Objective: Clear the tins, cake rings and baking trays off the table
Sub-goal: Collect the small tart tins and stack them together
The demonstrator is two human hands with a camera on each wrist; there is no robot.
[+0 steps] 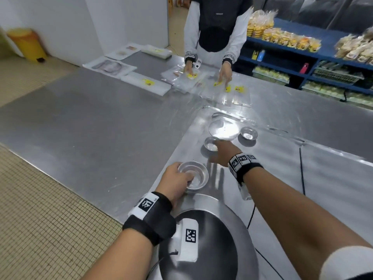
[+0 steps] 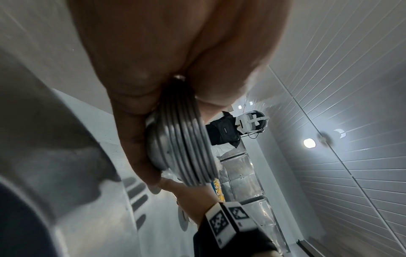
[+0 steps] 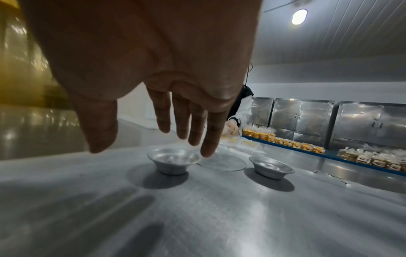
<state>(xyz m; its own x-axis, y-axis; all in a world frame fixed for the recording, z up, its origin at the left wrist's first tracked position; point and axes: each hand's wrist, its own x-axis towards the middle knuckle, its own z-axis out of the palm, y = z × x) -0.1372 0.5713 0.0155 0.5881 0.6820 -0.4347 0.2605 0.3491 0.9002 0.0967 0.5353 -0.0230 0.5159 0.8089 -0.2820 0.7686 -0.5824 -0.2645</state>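
The left hand (image 1: 175, 179) grasps a nested stack of tins (image 2: 184, 149), thumb inside the top one, near the tabletop's (image 1: 101, 122) near edge. The right hand (image 1: 223, 153), fingers straight and released, hangs over the near tin (image 1: 211, 144); the far tin (image 1: 249, 133) and a flat disc (image 1: 223, 128) lie just beyond. Recommended: lower the fingers onto the rim, pinch it, lift clear, then seat it level in the stack. Keep the stack steady, since nested tins may slide.

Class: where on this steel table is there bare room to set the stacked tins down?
Bare steel spreads left of the left hand and its stack of tins, toward the plastic bags. Crowded: two loose tins and a flat disc near the right hand.
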